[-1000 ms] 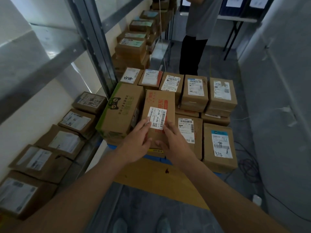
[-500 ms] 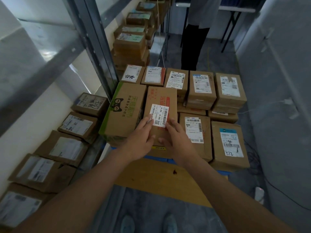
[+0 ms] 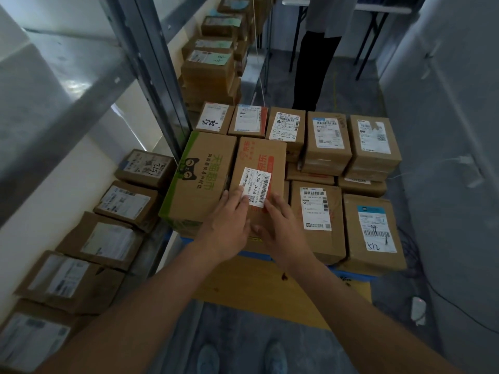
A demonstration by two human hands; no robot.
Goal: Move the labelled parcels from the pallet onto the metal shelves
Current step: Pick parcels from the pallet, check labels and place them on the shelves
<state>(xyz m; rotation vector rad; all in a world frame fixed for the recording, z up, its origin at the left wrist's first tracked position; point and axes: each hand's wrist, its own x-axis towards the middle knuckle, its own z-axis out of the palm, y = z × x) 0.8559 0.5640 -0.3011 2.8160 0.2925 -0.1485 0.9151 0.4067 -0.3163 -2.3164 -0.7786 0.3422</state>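
At twelve o'clock on the pallet (image 3: 351,275), left hand (image 3: 229,228) and right hand (image 3: 280,228) now rest flat-fingered on the red-printed parcel (image 3: 259,163), ungripped, poised for lifting.

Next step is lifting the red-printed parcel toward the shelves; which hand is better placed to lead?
Probably the left. The left hand rests on the red-printed parcel at its white label, on the side nearest the metal shelves. The right hand lies on the parcel's near end, farther from them.
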